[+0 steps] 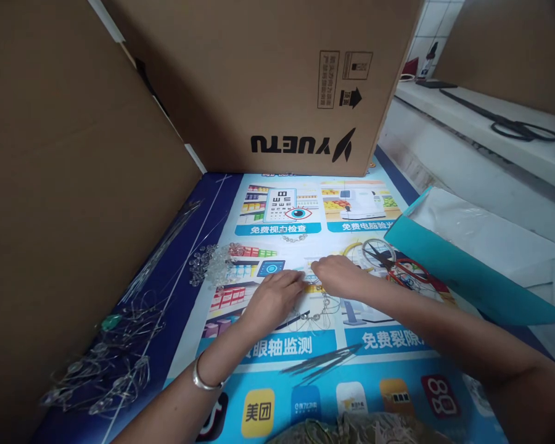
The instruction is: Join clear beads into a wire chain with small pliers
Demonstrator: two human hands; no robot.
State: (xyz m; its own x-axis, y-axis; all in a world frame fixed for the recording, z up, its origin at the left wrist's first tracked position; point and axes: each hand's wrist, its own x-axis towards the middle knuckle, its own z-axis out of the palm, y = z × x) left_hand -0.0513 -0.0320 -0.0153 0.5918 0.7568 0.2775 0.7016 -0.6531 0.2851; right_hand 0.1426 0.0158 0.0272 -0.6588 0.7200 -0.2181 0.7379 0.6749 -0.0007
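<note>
My left hand [277, 296], a silver bangle on its wrist, is closed with its fingertips together at one end of a bead string [313, 317]. My right hand [337, 275] is curled into a pinch just right of it, and a fine thread seems to run between the two; the fingertips hide the exact grip. Clear beads on the string curve over the printed sheet below my hands. Left of my left hand lies a pile of loose clear beads [215, 265]. A short row of beads [295, 238] rests beyond my hands.
Red-handled scissors [409, 269] and a wire coil [378, 251] lie right, beside a teal box [472, 271]. Dark wires [324, 361] lie in front, tangled beaded wires [106, 370] at left. Cardboard [268, 80] stands behind. Black scissors [509, 126] rest on a ledge.
</note>
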